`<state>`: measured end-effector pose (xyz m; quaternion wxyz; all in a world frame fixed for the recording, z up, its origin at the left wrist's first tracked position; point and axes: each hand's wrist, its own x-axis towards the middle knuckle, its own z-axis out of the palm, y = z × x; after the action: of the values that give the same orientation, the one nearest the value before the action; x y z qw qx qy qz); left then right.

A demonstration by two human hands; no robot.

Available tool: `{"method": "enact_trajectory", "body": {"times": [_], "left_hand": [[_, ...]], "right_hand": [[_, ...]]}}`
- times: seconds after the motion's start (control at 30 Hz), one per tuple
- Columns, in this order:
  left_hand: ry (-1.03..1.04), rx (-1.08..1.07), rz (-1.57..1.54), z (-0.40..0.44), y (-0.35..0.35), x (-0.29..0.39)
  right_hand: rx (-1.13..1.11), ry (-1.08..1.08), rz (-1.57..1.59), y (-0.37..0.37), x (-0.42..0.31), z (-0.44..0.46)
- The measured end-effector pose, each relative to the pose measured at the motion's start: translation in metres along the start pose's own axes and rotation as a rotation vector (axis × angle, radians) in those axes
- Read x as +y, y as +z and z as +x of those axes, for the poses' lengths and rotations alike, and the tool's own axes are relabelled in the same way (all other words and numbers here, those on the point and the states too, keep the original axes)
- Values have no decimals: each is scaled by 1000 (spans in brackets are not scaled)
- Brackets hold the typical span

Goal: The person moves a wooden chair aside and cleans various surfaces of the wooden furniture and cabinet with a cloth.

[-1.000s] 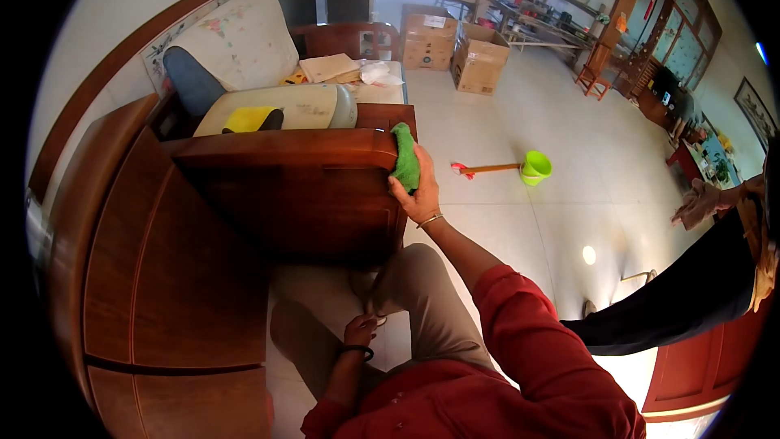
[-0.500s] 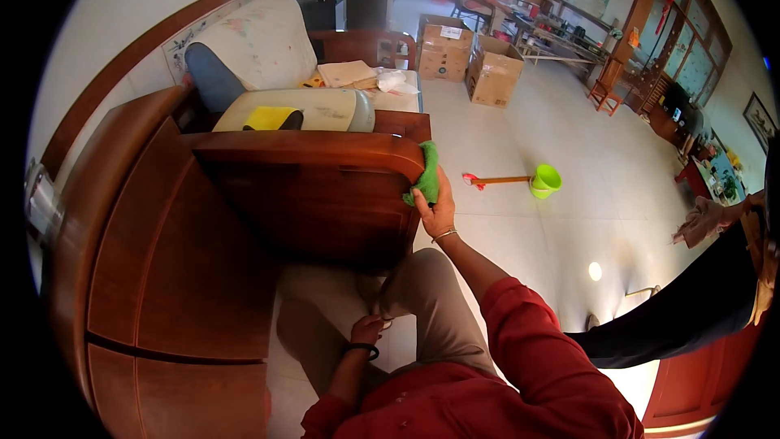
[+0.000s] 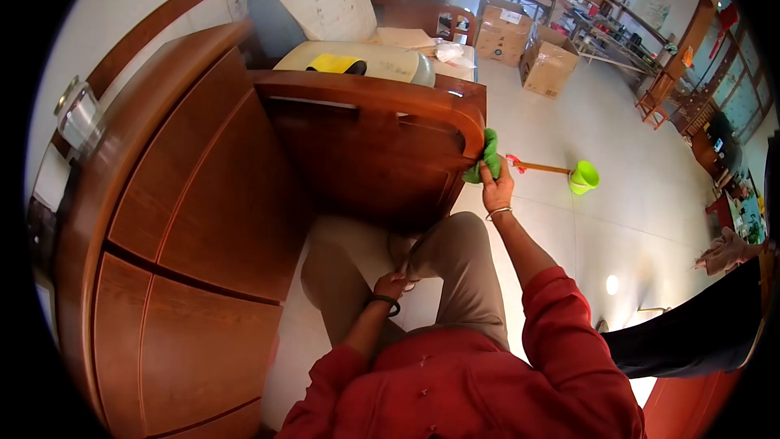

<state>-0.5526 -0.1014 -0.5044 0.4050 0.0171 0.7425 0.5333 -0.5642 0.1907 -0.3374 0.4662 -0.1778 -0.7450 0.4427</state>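
Note:
My right hand [image 3: 498, 187] is closed around a green cloth [image 3: 490, 159] and presses it against the front curved end of a dark wooden armrest [image 3: 382, 96]. The armrest's panel faces me, reddish brown and glossy. Lower down, my left hand [image 3: 392, 284] rests by my trouser leg near the inside of the knee. Its fingers look curled together, and what they hold, if anything, is hidden. A dark band circles the left wrist; a thin bangle is on the right one.
A wooden cabinet [image 3: 203, 187] stands at my left with a glass jar [image 3: 79, 114] on it. Behind the armrest is a cushioned seat [image 3: 370, 61]. A green bucket [image 3: 583, 178] is on the floor at right, with cardboard boxes [image 3: 548, 63] farther back. Someone's dark trouser leg [image 3: 691, 329] shows at right.
My view has shifted, so the furniture appears farther right and higher. My right hand still holds the cloth at the armrest's end, slightly lower on its curve. The left hand stays by the leg.

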Motion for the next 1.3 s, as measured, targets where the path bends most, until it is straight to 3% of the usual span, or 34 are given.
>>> {"method": "enact_trajectory", "body": {"times": [0.3, 0.37, 0.5, 0.6, 0.77, 0.83, 0.9, 0.97, 1.03, 1.07, 1.13, 1.3], "left_hand": [[28, -11, -101, -4, -4, -1], [36, -23, -81, -7, -8, 4], [42, 4, -197, -8, -11, 9], [58, -26, -229, -18, -13, 12], [113, -48, -236, -12, -20, 15], [335, 80, 94, -14, -25, 35], [626, 219, 550, -52, -26, 141], [1132, 440, 746, -47, -14, 219], [1299, 534, 931, -30, 1, 277], [1317, 532, 935, -13, 5, 281], [1156, 453, 1122, 22, 14, 284], [1241, 331, 906, -19, 3, 261]], "right_hand": [[-40, 350, 83, -8, -41, -55], [-226, 507, 198, 5, -53, -66], [-433, 559, 347, 31, -65, -72], [-534, 629, 309, 32, -68, -76], [-578, 683, 72, 11, -11, -131], [-552, 748, 22, -3, 37, -170], [-655, 480, -379, -13, 32, -187], [-727, 440, -401, -19, 5, -180], [-835, 413, -267, -27, 7, -183], [-818, 406, -264, -30, 11, -185], [-786, 388, -315, -38, 29, -200], [-748, 391, -412, -59, 19, -187]]}}
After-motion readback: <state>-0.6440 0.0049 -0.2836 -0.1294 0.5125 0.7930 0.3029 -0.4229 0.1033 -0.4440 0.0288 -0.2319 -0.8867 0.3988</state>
